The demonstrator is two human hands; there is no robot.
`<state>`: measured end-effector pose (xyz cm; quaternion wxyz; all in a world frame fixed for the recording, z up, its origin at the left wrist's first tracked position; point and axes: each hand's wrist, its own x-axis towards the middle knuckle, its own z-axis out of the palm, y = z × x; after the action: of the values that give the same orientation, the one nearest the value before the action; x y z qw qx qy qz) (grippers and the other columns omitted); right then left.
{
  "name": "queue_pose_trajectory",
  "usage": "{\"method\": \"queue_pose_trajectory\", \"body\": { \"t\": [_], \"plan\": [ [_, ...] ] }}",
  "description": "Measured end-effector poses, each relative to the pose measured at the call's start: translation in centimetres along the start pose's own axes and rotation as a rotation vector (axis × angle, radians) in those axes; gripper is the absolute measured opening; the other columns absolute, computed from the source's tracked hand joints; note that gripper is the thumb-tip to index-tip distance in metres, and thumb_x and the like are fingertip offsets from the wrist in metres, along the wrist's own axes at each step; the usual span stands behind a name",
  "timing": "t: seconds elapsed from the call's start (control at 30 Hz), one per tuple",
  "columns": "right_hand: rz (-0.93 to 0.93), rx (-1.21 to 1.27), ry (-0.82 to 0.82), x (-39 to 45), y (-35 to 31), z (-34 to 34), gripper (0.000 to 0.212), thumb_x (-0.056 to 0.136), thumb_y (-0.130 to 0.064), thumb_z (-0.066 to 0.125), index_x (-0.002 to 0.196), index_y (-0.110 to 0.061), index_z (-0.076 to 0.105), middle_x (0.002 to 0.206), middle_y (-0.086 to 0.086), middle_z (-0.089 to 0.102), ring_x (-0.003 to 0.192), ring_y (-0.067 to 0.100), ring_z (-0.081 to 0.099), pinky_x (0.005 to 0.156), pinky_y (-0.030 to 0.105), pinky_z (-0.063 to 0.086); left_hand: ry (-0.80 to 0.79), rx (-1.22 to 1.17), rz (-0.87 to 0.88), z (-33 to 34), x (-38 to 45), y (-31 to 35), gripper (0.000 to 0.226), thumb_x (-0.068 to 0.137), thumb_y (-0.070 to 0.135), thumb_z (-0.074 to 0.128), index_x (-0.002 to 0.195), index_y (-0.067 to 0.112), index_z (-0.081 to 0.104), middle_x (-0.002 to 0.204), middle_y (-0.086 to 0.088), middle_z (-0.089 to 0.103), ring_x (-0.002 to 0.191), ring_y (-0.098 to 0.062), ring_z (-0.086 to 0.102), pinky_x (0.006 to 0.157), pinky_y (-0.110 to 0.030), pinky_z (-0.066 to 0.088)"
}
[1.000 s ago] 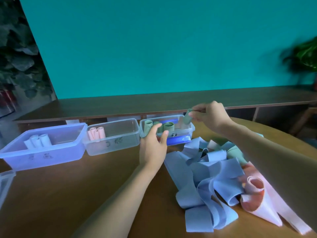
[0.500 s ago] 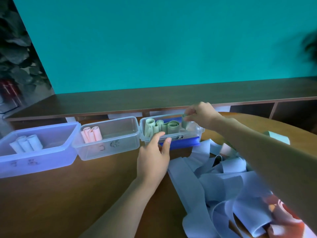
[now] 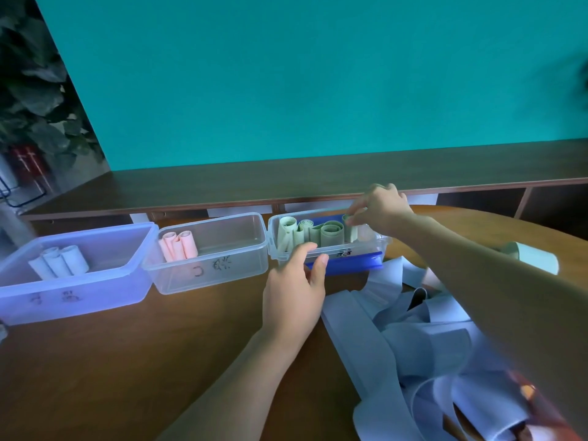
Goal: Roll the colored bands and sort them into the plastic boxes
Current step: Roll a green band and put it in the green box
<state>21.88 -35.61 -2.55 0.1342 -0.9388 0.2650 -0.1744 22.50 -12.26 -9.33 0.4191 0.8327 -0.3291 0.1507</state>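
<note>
Soft, even light fills the scene, tinted cool by the teal wall (image 3: pixel 318 74). The wooden surface (image 3: pixel 111 361) shows a dull sheen and only faint shadows under the left hand (image 3: pixel 294 300). The centre is fairly sharp; the right forearm (image 3: pixel 509 313) and the heap of loose bands (image 3: pixel 429 361) at the lower right smear into blur. Wide-angle distortion bends the edges, and the plants at the left stay dim.
</note>
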Motion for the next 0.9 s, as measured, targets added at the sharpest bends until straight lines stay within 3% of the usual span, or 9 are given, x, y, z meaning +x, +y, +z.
{"method": "queue_pose_trajectory", "body": {
  "t": [0.13, 0.3, 0.47, 0.7, 0.9],
  "plan": [
    [0.029, -0.070, -0.002, 0.0, -0.9, -0.3, 0.031, 0.081, -0.050, 0.078, 0.105, -0.030, 0.077, 0.112, 0.002, 0.061, 0.123, 0.029, 0.039, 0.096, 0.042, 0.035, -0.005, -0.013, 0.008, 0.0, 0.0, -0.1, 0.041, 0.100, 0.049, 0.050, 0.135, 0.030, 0.058, 0.088, 0.005, 0.071, 0.079, -0.011, 0.066, 0.070, -0.025, 0.054],
    [0.048, -0.086, 0.020, -0.2, -0.8, -0.3, 0.034, 0.085, -0.045, 0.077, 0.110, -0.022, 0.075, 0.117, 0.007, 0.063, 0.123, 0.030, 0.042, 0.096, 0.041, 0.041, -0.004, -0.025, 0.023, -0.1, -0.1, -0.2, 0.042, 0.100, 0.049, 0.050, 0.136, 0.030, 0.058, 0.086, 0.006, 0.070, 0.077, -0.010, 0.066, 0.069, -0.025, 0.054],
    [0.040, -0.028, -0.018, -0.1, -0.2, -0.6, 0.028, 0.084, -0.040, 0.079, 0.104, -0.021, 0.077, 0.101, 0.004, 0.056, 0.122, 0.029, 0.044, 0.088, 0.043, 0.048, -0.002, -0.019, 0.032, -0.1, 0.0, -0.3, 0.043, 0.100, 0.050, 0.049, 0.137, 0.030, 0.057, 0.086, 0.007, 0.071, 0.077, -0.009, 0.066, 0.067, -0.020, 0.051],
    [0.043, -0.002, -0.057, 0.5, 0.1, -0.4, 0.025, 0.082, -0.034, 0.083, 0.100, -0.018, 0.078, 0.111, 0.010, 0.070, 0.094, 0.028, 0.066, 0.084, 0.042, 0.058, -0.010, -0.019, 0.040, 0.1, -0.1, -0.5, 0.045, 0.099, 0.050, 0.049, 0.138, 0.029, 0.056, 0.086, 0.007, 0.070, 0.076, -0.008, 0.065, 0.065, -0.016, 0.049],
    [0.025, -0.022, -0.081, 0.8, 0.4, -0.6, 0.023, 0.082, -0.034, 0.083, 0.099, -0.019, 0.077, 0.108, 0.008, 0.071, 0.094, 0.027, 0.066, 0.084, 0.041, 0.058, -0.019, -0.013, 0.032, 0.0, -0.1, -0.5, 0.047, 0.099, 0.051, 0.049, 0.140, 0.031, 0.054, 0.088, 0.008, 0.070, 0.077, -0.007, 0.064, 0.063, -0.012, 0.042]
  ]
}}
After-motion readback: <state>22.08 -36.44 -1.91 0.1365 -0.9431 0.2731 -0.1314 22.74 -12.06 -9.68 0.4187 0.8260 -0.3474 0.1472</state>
